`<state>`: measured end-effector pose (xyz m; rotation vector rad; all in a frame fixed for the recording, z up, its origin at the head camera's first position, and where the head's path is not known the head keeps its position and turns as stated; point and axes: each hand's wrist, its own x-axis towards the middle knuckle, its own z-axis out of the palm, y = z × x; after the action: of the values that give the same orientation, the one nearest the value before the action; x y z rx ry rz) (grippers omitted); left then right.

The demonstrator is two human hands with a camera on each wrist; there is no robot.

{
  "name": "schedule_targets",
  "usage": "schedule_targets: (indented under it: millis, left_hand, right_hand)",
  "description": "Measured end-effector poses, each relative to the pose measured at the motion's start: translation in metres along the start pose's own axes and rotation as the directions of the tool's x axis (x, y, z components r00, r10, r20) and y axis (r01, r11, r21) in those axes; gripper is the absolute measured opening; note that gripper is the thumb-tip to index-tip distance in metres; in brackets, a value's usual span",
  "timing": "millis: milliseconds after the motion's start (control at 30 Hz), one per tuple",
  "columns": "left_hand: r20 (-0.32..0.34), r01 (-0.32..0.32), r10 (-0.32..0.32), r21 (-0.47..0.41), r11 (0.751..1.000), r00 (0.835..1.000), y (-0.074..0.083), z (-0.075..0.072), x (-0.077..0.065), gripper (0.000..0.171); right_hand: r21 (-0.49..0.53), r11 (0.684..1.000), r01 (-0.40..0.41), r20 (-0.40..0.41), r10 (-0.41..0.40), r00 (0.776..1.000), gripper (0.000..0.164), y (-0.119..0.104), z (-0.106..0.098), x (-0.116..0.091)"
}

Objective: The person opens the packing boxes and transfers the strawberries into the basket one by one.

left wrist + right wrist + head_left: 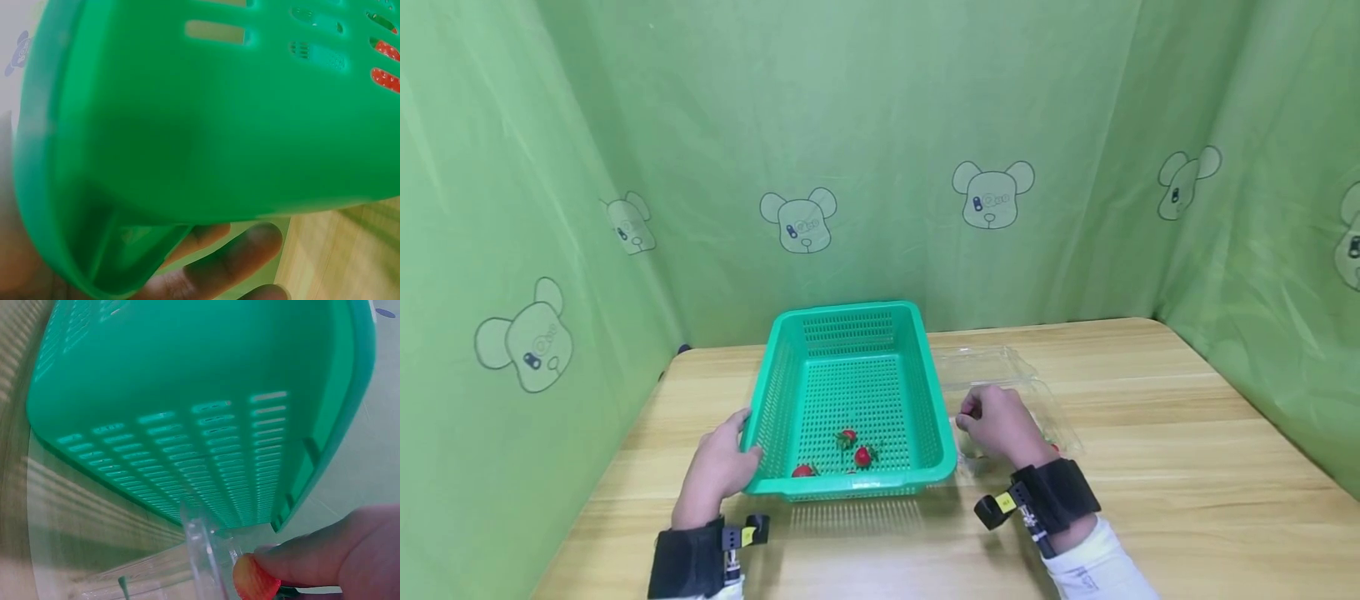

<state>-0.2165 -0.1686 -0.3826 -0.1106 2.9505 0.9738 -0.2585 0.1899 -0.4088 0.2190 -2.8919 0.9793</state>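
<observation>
Hanging behind basket (880, 482) and clear container (973, 365): printed green curtain (895, 208)

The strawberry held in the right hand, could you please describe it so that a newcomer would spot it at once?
On the wooden table, find the green basket, then the clear plastic container just to its right. There, the right hand pinches the strawberry. It is the only one in a hand; the strawberries in the basket lie loose.
</observation>
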Motion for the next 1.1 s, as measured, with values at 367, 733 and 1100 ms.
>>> schedule_targets:
  millis: [367,733,1100]
  left_hand:
    - [0.001,0.004,-0.004,-0.001,1.0,1.0,-0.001,0.0,0.0,0.061]
    - [-0.009,-0.01,0.01,0.012,1.0,1.0,0.001,0.0,0.0,0.06]
    - [-0.007,-0.01,0.01,0.004,1.0,1.0,0.002,0.0,0.0,0.06]
  right_hand:
    - [0.0,1.0,0.026,-0.035,-0.026,0.999,0.006,-0.003,-0.004,-0.001]
    - [0.002,0.996,0.086,-0.123,-0.085,0.989,0.007,-0.009,-0.009,-0.006]
    - [-0.002,0.995,0.099,-0.148,-0.099,0.984,0.006,-0.016,-0.013,-0.008]
